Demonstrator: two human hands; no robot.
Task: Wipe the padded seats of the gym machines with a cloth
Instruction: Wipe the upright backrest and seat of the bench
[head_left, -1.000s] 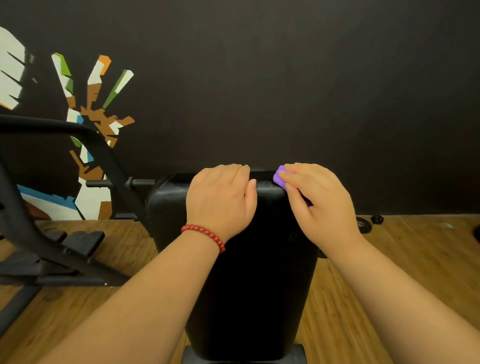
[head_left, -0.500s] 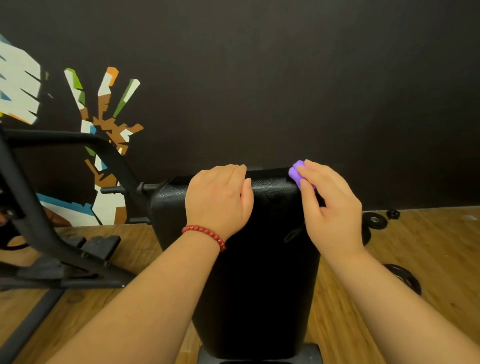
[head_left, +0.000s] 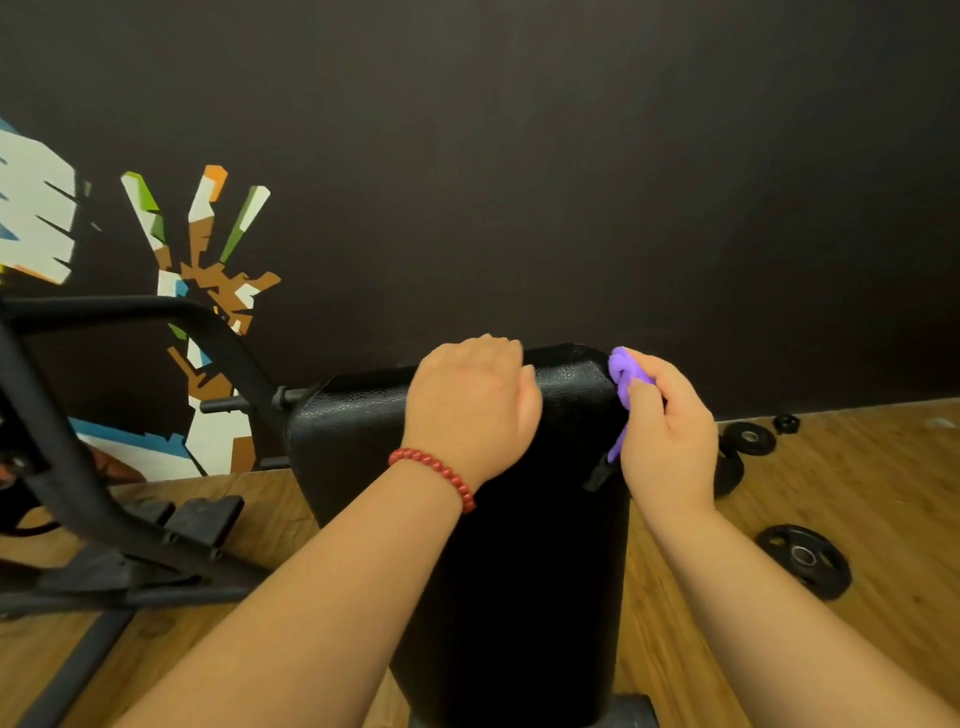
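Bunched purple cloth (head_left: 625, 375) against black padded seat's (head_left: 524, 561) right edge.

Wooden floor (head_left: 857, 493) bears padded bench (head_left: 545, 597), weight plates (head_left: 802, 560) and machine frame (head_left: 130, 574).

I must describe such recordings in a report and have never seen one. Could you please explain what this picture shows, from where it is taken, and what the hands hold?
No robot here: a person wears a camera on the head, so you look forward and down over both forearms. The left hand, with a red bead bracelet on its wrist, grips the top edge of the black padded seat. The right hand holds a bunched purple cloth against the seat's upper right corner. Weight plates lie on the wooden floor at the right; a black metal frame stands at the left.
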